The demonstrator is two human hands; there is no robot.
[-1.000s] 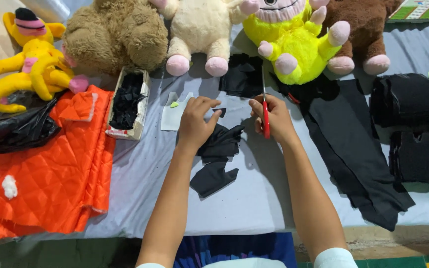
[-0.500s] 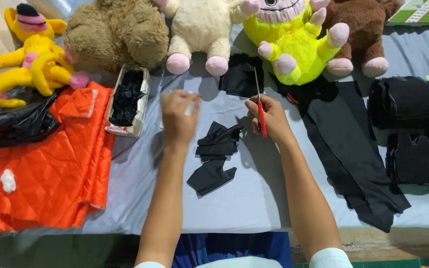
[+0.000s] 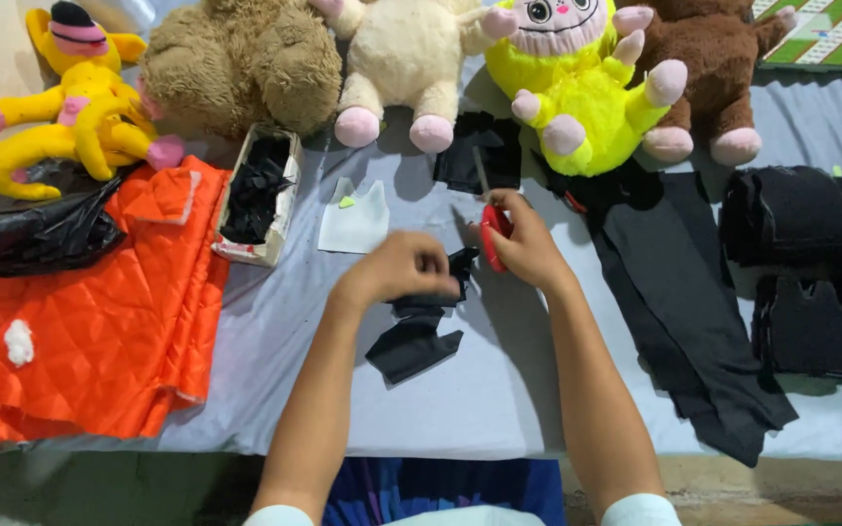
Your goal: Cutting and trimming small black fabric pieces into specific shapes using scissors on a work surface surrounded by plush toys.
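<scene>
My left hand (image 3: 399, 269) is closed over a piece of black fabric (image 3: 421, 326) that trails down onto the grey cloth-covered table (image 3: 499, 390). My right hand (image 3: 523, 244) grips red-handled scissors (image 3: 492, 229), the blades pointing away toward the plush toys. The two hands are close together, with the scissors just right of the black piece. A white vest-shaped paper pattern (image 3: 355, 219) lies flat just beyond my left hand.
Plush toys line the far edge: yellow (image 3: 60, 107), tan (image 3: 236, 63), cream (image 3: 406, 58), bright yellow (image 3: 567, 78), brown (image 3: 713, 68). A box of black scraps (image 3: 257, 193), orange quilted fabric (image 3: 90, 312), a black plastic bag (image 3: 31, 229), long black cloth (image 3: 684, 312) and black stacks (image 3: 801, 263) surround my hands.
My left hand lifted off the table, rose briefly, then came down gripping the black fabric. The white pattern it covered now shows. My right hand kept the scissors, shifting slightly.
</scene>
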